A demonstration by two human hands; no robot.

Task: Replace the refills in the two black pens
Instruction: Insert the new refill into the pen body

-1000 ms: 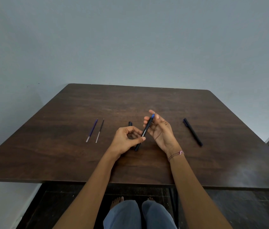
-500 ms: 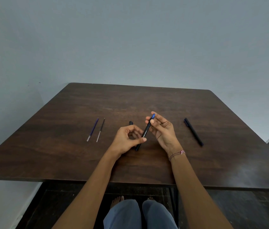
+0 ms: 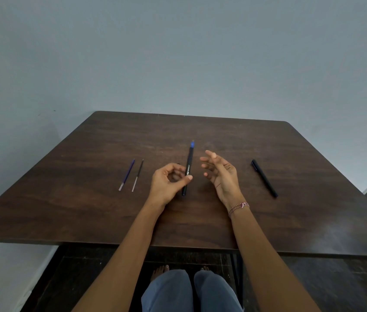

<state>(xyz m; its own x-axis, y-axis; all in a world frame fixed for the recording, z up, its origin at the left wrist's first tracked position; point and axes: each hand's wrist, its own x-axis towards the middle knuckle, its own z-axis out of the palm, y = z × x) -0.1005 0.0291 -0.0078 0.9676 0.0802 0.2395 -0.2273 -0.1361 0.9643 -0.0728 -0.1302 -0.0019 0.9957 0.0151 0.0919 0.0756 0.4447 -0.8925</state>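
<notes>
At frame centre, the left hand (image 3: 166, 184) pinches a slim matte black pen (image 3: 188, 170), its long axis near-vertical and its blue tip pointing up-frame. The right hand (image 3: 221, 174) hangs open and empty, fingers spread. Something dark behind the left fingers may be the cap. A second black pen (image 3: 264, 178) lies diagonally at right on the grained wooden table (image 3: 290, 221), with two thin refills (image 3: 132, 175) at left.

Dim, soft light; perhaps wide-angle warping.

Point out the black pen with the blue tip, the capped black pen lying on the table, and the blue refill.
black pen with the blue tip (image 3: 189, 168): head view, mid-barrel at the print.
capped black pen (image 3: 264, 178): head view, middle of the barrel.
blue refill (image 3: 128, 173): head view, mid-length.
</notes>
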